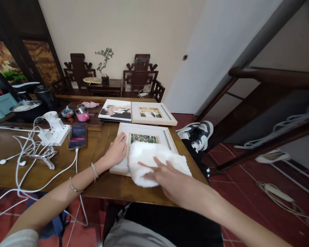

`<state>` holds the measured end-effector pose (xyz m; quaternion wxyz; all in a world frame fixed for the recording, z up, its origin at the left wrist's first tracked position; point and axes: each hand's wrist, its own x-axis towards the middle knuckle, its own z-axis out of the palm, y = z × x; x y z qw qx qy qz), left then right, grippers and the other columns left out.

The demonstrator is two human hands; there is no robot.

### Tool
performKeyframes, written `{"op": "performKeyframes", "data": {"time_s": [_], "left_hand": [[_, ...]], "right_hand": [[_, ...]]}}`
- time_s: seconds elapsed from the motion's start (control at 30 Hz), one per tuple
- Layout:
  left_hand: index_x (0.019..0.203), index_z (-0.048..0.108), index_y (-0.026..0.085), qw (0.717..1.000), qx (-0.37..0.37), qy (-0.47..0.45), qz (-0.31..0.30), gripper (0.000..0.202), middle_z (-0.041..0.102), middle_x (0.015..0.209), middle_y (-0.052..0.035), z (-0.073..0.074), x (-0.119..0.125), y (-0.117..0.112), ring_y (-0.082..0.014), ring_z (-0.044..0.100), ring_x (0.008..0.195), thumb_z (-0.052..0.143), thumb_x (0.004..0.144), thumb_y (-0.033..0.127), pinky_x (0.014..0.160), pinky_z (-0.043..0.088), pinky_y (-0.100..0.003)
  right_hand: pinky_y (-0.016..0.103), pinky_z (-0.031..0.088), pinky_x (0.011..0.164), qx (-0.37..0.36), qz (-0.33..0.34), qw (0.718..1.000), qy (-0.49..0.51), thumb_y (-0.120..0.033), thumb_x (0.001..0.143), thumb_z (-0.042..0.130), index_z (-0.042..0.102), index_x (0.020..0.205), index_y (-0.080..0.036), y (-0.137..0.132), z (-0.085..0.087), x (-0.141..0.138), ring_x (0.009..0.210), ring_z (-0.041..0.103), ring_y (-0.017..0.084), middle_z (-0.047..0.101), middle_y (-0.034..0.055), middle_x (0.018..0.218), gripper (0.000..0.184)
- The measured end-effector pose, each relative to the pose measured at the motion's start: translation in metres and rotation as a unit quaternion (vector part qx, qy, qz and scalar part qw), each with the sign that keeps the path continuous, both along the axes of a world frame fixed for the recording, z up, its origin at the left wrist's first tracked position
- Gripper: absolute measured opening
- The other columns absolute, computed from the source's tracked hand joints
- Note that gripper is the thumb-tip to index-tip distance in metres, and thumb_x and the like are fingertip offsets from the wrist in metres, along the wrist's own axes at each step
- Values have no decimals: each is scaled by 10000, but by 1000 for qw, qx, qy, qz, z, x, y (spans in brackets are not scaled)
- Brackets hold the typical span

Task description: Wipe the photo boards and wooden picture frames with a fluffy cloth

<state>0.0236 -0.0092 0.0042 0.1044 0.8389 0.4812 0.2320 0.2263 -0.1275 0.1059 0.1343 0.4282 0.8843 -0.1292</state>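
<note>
A white picture frame (167, 135) with a photo lies flat near the front edge of the wooden table (41, 171). My left hand (115, 151) rests flat and open on the frame's left border. My right hand (164, 180) presses down with fingers spread on a fluffy white cloth (149, 157), which covers the lower half of the frame.
Behind lie a second white frame (154, 114) and a photo print (115, 110). To the left are a phone (77, 136) on a cable, a white power strip (54, 133), earphones, a pink cup (82, 114) and cookware. A sneakered foot (198, 132) shows at the table's right.
</note>
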Motion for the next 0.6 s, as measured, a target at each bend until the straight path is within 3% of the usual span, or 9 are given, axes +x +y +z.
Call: {"op": "performKeyframes", "data": {"time_s": [0.1,0.17,0.27,0.43,0.53,0.6], "left_hand": [[1370,426,96,1000,1,6,-5,430,388,1497,-186,2,0,0,-256,284,1441,297,974,203,1162,295,-498],[1385,418,110,1000,-16,16,-10,440,374,1513,-169,5,0,-1,-244,272,1448,286,972,180,1154,309,-501],[1414,399,141,999,-43,26,-20,461,337,1543,-136,8,-1,-2,-246,249,1458,293,966,166,1125,350,-529],[1426,398,154,998,-46,26,-31,473,334,1546,-122,8,-3,0,-249,271,1450,302,963,165,1111,376,-527],[1405,425,142,999,-25,19,-35,459,378,1520,-133,5,-4,3,-244,306,1434,304,963,171,1134,346,-513],[1385,449,136,999,-12,11,-35,447,403,1503,-139,2,-4,4,-243,329,1423,309,962,171,1150,325,-498]], "right_hand": [[712,307,1050,-21,6,999,27,108,644,395,549,1360,-315,-18,3,-1,1422,198,424,261,-20,1574,845],[718,268,1064,3,-7,1000,22,108,639,396,527,1383,-289,-11,-5,-2,1426,159,436,222,-7,1587,854],[737,256,1053,86,-34,996,-16,130,651,384,511,1397,-265,24,-26,2,1417,158,462,192,15,1596,854],[760,249,1032,237,-97,965,-59,109,738,391,540,1374,-242,103,-53,15,1414,121,496,189,35,1604,742],[781,245,1013,260,-110,958,-54,85,768,407,544,1370,-251,129,-55,12,1416,99,502,194,34,1605,703],[787,245,1004,249,-101,962,-44,85,769,409,545,1370,-248,129,-53,6,1414,103,507,204,41,1603,701]]}}
